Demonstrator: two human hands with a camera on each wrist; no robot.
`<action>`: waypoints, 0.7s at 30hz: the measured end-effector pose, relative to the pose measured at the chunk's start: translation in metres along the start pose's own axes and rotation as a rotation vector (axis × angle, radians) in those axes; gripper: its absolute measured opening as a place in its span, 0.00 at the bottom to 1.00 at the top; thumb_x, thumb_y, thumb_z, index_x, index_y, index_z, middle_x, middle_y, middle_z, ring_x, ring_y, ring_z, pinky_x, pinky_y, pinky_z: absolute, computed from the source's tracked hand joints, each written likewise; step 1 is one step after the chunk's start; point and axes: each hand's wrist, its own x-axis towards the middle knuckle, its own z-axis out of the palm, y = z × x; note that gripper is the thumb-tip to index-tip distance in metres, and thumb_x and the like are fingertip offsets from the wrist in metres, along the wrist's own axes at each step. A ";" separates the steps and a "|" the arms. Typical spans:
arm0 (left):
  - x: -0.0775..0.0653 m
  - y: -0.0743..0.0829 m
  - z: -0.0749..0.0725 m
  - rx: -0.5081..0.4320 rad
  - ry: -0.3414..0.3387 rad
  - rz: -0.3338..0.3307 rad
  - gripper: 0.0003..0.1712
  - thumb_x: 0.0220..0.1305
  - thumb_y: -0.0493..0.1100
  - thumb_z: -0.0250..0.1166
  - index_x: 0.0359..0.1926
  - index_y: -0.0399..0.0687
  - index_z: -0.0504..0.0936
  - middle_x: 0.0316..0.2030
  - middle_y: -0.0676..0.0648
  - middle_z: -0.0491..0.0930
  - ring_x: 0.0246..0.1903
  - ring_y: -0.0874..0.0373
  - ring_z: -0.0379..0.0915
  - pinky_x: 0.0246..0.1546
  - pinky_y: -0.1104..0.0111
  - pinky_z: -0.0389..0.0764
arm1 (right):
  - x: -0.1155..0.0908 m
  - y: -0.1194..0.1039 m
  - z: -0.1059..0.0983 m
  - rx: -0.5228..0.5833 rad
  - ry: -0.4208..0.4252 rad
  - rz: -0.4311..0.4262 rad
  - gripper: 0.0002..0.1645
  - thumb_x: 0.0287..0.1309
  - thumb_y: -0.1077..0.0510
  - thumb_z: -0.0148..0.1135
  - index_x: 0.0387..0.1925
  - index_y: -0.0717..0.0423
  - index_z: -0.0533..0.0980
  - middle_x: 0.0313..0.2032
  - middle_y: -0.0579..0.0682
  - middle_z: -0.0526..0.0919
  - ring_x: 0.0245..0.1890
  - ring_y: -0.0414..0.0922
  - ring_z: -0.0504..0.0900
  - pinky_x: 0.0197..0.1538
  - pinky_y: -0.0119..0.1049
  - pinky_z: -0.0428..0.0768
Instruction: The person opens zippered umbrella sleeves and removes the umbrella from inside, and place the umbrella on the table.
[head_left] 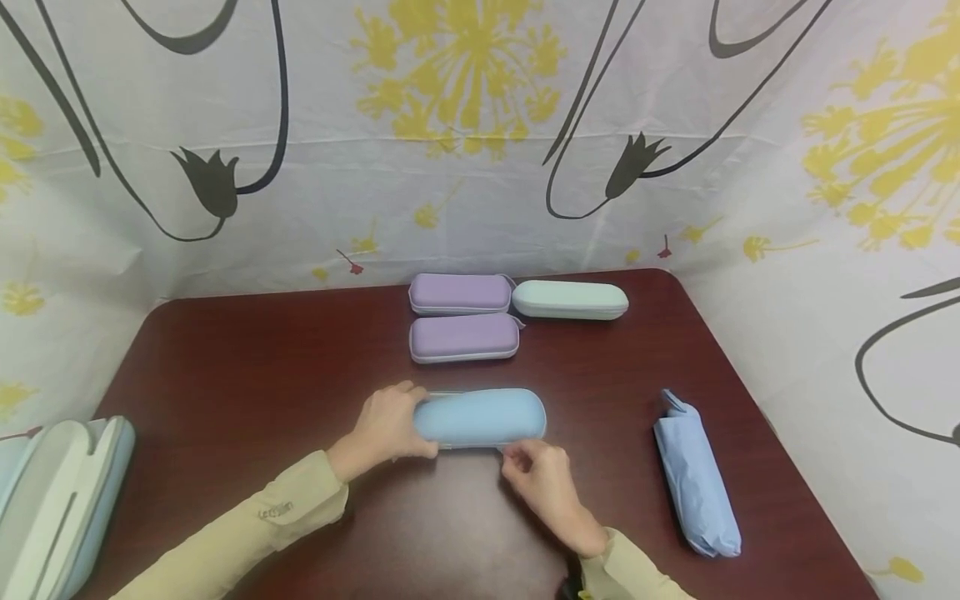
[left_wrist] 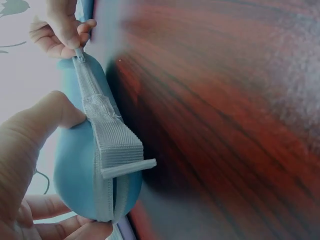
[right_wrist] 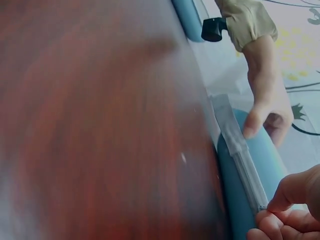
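Note:
A light blue zippered glasses case (head_left: pixel 483 418) lies lengthwise on the dark red table. My left hand (head_left: pixel 390 425) grips its left end, with the thumb on the near side and the fingers over the far side. At the near right corner my right hand (head_left: pixel 543 492) pinches the zipper pull (left_wrist: pixel 79 53) between thumb and curled fingers. A grey zipper band (right_wrist: pixel 246 170) runs along the near side. In the left wrist view a ribbed grey strap (left_wrist: pixel 117 135) sticks out from the case, and a narrow gap shows between the zipper tapes below it.
Two purple cases (head_left: pixel 461 295) (head_left: pixel 465 337) and a mint green case (head_left: pixel 570 300) sit at the back. A soft blue pouch (head_left: pixel 697 479) lies on the right. At the left edge stands a pale green and blue object (head_left: pixel 67 508), partly cut off.

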 end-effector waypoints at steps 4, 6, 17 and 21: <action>-0.001 0.000 0.001 0.002 0.003 0.004 0.36 0.26 0.60 0.74 0.39 0.43 0.81 0.29 0.50 0.75 0.26 0.57 0.70 0.25 0.64 0.73 | 0.000 -0.005 0.007 0.004 -0.021 0.005 0.09 0.30 0.71 0.65 0.20 0.58 0.80 0.16 0.43 0.78 0.17 0.32 0.74 0.23 0.21 0.71; -0.001 0.000 0.002 0.001 0.009 0.008 0.36 0.25 0.59 0.74 0.38 0.43 0.81 0.28 0.50 0.75 0.26 0.57 0.70 0.25 0.65 0.73 | 0.001 -0.007 0.010 -0.013 -0.027 -0.012 0.09 0.30 0.71 0.65 0.20 0.57 0.80 0.16 0.43 0.78 0.17 0.32 0.74 0.23 0.21 0.71; 0.000 -0.002 0.004 0.007 0.042 0.048 0.35 0.23 0.60 0.73 0.36 0.43 0.81 0.26 0.51 0.74 0.23 0.59 0.68 0.22 0.66 0.71 | 0.010 -0.026 0.022 -0.110 -0.120 -0.087 0.10 0.30 0.70 0.66 0.17 0.53 0.76 0.16 0.41 0.76 0.18 0.34 0.73 0.24 0.26 0.72; -0.001 -0.001 0.004 0.013 0.046 0.048 0.34 0.23 0.60 0.72 0.35 0.44 0.80 0.25 0.52 0.72 0.22 0.59 0.67 0.20 0.66 0.70 | 0.011 -0.032 0.028 -0.097 -0.161 -0.078 0.10 0.32 0.69 0.66 0.18 0.53 0.76 0.17 0.42 0.76 0.19 0.34 0.74 0.25 0.26 0.73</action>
